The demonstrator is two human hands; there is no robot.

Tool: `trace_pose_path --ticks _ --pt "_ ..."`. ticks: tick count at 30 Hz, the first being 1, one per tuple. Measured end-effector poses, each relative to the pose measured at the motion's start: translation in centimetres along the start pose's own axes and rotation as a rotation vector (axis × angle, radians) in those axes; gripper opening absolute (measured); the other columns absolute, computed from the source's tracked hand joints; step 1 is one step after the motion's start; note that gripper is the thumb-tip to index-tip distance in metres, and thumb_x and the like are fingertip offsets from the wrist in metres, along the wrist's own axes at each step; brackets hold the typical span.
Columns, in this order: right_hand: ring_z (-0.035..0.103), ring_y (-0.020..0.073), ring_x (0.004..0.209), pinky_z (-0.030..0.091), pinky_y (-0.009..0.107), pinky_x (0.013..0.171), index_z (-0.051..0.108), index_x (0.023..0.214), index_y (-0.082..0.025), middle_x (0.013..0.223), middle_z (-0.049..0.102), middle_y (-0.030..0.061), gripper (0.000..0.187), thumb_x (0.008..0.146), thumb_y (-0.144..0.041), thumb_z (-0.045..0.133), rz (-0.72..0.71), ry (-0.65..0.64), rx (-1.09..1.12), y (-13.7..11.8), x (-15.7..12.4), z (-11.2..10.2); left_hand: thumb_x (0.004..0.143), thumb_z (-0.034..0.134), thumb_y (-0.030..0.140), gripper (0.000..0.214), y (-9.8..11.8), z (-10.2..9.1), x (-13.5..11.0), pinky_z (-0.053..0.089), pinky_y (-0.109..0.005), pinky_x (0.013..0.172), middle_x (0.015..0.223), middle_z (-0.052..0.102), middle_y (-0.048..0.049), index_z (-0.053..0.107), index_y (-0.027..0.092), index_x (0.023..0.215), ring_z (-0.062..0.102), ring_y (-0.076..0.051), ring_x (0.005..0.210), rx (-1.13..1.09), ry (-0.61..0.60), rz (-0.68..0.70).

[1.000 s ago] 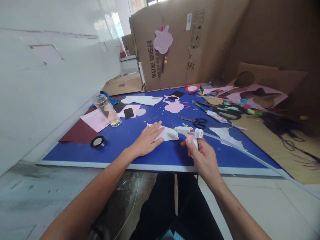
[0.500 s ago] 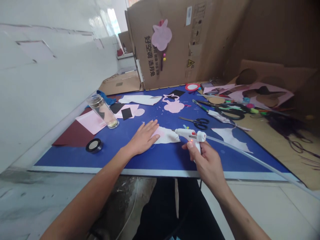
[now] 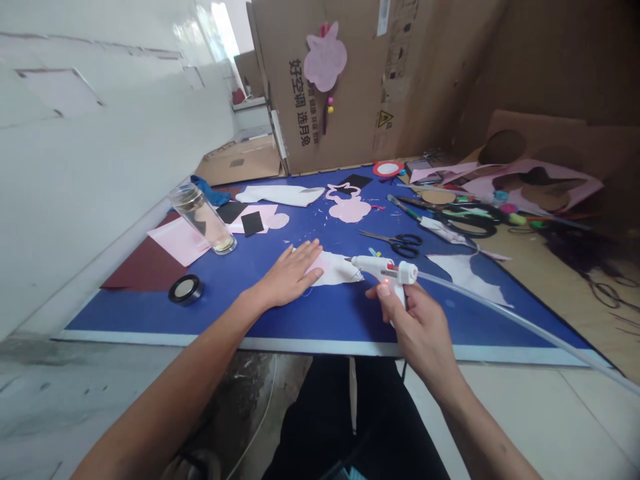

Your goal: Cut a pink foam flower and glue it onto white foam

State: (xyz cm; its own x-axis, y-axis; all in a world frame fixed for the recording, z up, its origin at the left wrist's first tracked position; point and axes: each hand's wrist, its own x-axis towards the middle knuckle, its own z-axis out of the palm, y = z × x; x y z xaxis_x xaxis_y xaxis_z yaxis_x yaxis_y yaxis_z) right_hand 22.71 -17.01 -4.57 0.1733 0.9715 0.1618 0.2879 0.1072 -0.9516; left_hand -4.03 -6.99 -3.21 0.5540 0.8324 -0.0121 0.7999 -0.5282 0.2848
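My left hand (image 3: 293, 273) lies flat, fingers stretched out, on a white piece of fabric or paper (image 3: 337, 270) with a pinkish patch beside my fingers. Wrapped round the handle of a white hot glue gun (image 3: 383, 268) is my right hand (image 3: 417, 317). The gun's nozzle points left, over or at the right part of the white piece; whether it touches I cannot tell. A small red light glows on the handle, and a long clear glue stick (image 3: 480, 301) sticks out of the back. Just beyond the gun lie black-handled scissors (image 3: 400, 243).
A glass cup (image 3: 205, 220) and a roll of black tape (image 3: 186, 289) stand at left. Pink cut-outs (image 3: 350, 209) lie farther back on the blue board (image 3: 240, 267). A cardboard box (image 3: 360, 87) rises behind. Tools and scraps crowd the right, near a white scrap (image 3: 470, 277).
The view has shifted slightly. My left hand stays flat on the white piece, and the glue gun keeps nearly the same place over it.
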Motion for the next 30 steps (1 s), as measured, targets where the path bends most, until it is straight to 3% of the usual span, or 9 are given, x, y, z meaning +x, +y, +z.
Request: trace_pose_path --ticks 3,8,12,14,18,22,27,30 --pt "0.058 0.0218 0.069 0.043 0.033 0.065 0.079 0.091 -0.021 0.076 0.068 0.0036 0.047 0.100 -0.064 0.061 0.000 -0.007 -0.001 0.0 0.0 0.0 0.111 0.023 0.064 0.072 0.9 0.2 -0.6 0.005 -0.052 0.138 0.182 0.018 -0.0045 0.030 0.028 0.173 0.015 -0.025 0.169 0.023 0.017 0.045" --pt "0.062 0.0230 0.075 0.045 0.033 0.068 0.079 0.091 -0.020 0.085 0.073 0.0058 0.048 0.101 -0.064 0.062 0.002 -0.017 0.007 -0.1 0.0 -0.1 0.111 0.023 0.065 0.070 1.5 -0.4 -0.9 0.007 -0.051 0.138 0.181 0.022 -0.0024 0.033 0.031 0.172 0.017 -0.023 0.169 -0.036 -0.110 0.066" --pt "0.062 0.0220 0.073 0.044 0.032 0.066 0.078 0.090 -0.021 0.081 0.072 0.0042 0.048 0.100 -0.065 0.063 0.035 -0.016 0.002 -0.2 -0.2 -0.2 0.111 0.014 0.065 0.072 0.0 -3.2 -0.9 0.008 -0.047 0.139 0.182 0.021 0.0008 0.033 0.032 0.172 0.017 -0.021 0.169 -0.173 0.091 0.008" --pt "0.062 0.0217 0.072 0.044 0.032 0.066 0.078 0.089 -0.021 0.078 0.071 0.0035 0.048 0.099 -0.065 0.063 0.042 -0.014 0.005 -0.2 -0.2 -0.2 0.111 0.013 0.065 0.071 -0.6 -3.9 -1.2 0.012 -0.046 0.139 0.180 0.028 0.0012 0.038 0.032 0.170 0.021 -0.020 0.168 -0.209 0.107 0.001" --pt "0.060 0.0213 0.069 0.044 0.032 0.064 0.080 0.091 -0.022 0.073 0.066 0.0023 0.046 0.098 -0.064 0.064 0.036 -0.005 0.002 -0.3 -0.1 -0.2 0.114 0.015 0.059 0.066 -0.6 -2.7 -1.9 0.014 -0.049 0.139 0.175 0.039 0.0003 0.046 0.031 0.166 0.030 -0.019 0.165 -0.200 -0.018 0.048" --pt "0.061 0.0216 0.068 0.045 0.032 0.064 0.081 0.093 -0.022 0.073 0.066 0.0025 0.047 0.099 -0.064 0.063 0.030 -0.009 -0.005 -0.3 -0.1 -0.2 0.114 0.024 0.056 0.061 0.1 -1.0 -2.4 0.012 -0.051 0.138 0.177 0.036 -0.0010 0.050 0.031 0.163 0.027 -0.021 0.166 -0.148 -0.079 0.064" --pt "0.065 0.0229 0.071 0.047 0.033 0.066 0.081 0.092 -0.021 0.080 0.073 0.0053 0.048 0.098 -0.065 0.064 0.040 -0.002 0.012 -0.3 -0.3 -0.3 0.114 0.024 0.054 0.062 0.5 -1.3 -2.9 0.014 -0.052 0.138 0.177 0.034 -0.0027 0.041 0.030 0.168 0.027 -0.022 0.166 -0.152 0.013 0.030" --pt "0.065 0.0233 0.071 0.047 0.034 0.066 0.081 0.092 -0.021 0.078 0.072 0.0050 0.047 0.098 -0.065 0.064 0.040 0.000 0.012 -0.3 -0.3 -0.2 0.114 0.027 0.055 0.062 0.2 -1.4 -3.7 0.013 -0.052 0.138 0.179 0.030 -0.0030 0.039 0.029 0.169 0.025 -0.022 0.167 -0.116 0.007 0.030"
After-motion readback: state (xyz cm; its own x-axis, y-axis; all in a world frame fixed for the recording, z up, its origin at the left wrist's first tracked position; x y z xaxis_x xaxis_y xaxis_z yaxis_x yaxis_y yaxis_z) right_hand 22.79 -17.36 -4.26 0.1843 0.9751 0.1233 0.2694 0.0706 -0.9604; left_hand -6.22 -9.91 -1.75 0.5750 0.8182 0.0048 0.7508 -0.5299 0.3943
